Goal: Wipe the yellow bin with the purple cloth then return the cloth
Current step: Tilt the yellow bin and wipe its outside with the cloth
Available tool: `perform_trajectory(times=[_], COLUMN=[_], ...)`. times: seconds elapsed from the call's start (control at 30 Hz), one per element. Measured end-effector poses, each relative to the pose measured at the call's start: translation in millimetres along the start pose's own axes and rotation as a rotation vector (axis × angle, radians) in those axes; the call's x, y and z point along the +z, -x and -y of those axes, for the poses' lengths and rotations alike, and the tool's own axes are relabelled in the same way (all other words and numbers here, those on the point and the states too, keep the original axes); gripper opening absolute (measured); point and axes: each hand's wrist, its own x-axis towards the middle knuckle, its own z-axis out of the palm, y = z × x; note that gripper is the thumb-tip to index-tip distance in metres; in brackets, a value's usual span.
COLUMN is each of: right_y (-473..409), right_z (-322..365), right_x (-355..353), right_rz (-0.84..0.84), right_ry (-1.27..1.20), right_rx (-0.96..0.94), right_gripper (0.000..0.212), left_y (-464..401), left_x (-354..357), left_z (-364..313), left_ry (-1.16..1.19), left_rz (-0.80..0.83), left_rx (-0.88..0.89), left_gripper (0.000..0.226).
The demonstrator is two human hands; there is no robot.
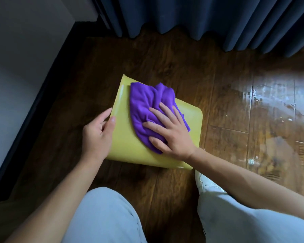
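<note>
The yellow bin point(125, 144) lies on the wooden floor, one broad flat face turned up toward me. A crumpled purple cloth point(147, 102) is spread over the upper middle of that face. My right hand point(168, 130) presses flat on the cloth's near part, fingers straight and spread. My left hand point(98, 132) grips the bin's left edge, thumb on the top face and fingers curled around the side. The bin's opening is hidden from me.
Dark blue curtains point(218, 20) hang along the back. A white wall with dark skirting point(33, 106) runs down the left. My knees in light jeans point(104, 216) and a white shoe point(205, 183) are close in front. Glossy floor point(270, 102) stretches to the right.
</note>
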Motion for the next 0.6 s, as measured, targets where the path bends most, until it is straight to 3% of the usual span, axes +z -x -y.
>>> perform_trajectory(times=[0.27, 0.5, 0.6], right_y=[46.8, 22.7, -5.3], right_z=[-61.3, -83.8, -77.4], right_x=[-12.3, -29.5, -45.5], right_rz=[-0.148, -0.228, -0.272], right_ry=[0.079, 0.068, 0.091], right_rx=[0.345, 0.740, 0.682], right_gripper=[0.049, 0.044, 0.042], left_y=[-1.3, 0.6, 0.3], left_x=[-5.0, -4.7, -0.4], left_z=[10.3, 11.5, 2.8], left_ry=[0.071, 0.087, 0.089], left_rz=[0.024, -0.015, -0.003], left_rx=[-0.039, -0.055, -0.045], left_gripper=[0.037, 0.038, 0.039])
